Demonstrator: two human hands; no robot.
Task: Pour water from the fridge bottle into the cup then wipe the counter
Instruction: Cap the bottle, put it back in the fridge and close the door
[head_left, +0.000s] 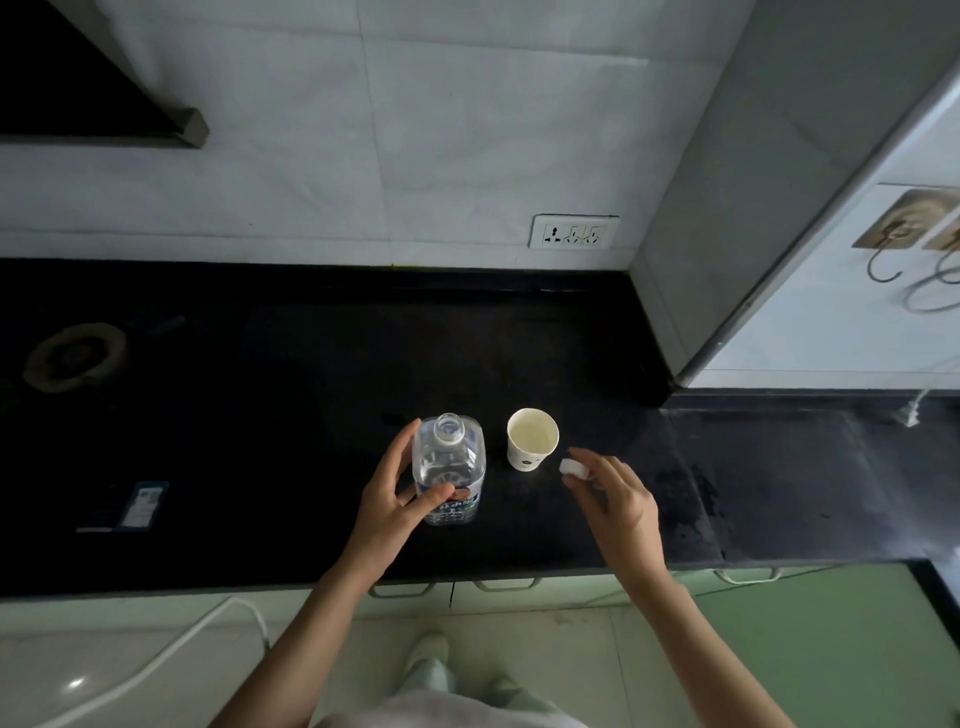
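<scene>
A clear plastic water bottle (451, 465) stands upright and uncapped on the black counter (260, 405). My left hand (392, 496) holds it from the left, thumb across its blue label. Just right of the bottle stands a white paper cup (532, 440), upright, with pale liquid inside. My right hand (613, 499) hovers right of the cup and pinches the bottle's white cap (573, 467) between its fingertips.
A gas burner (72, 356) sits at the counter's far left and a dark stove label (143, 504) lies near the front. A wall socket (574, 231) is behind. The fridge (831, 234) rises at the right. Green drawers (519, 587) run below the counter edge.
</scene>
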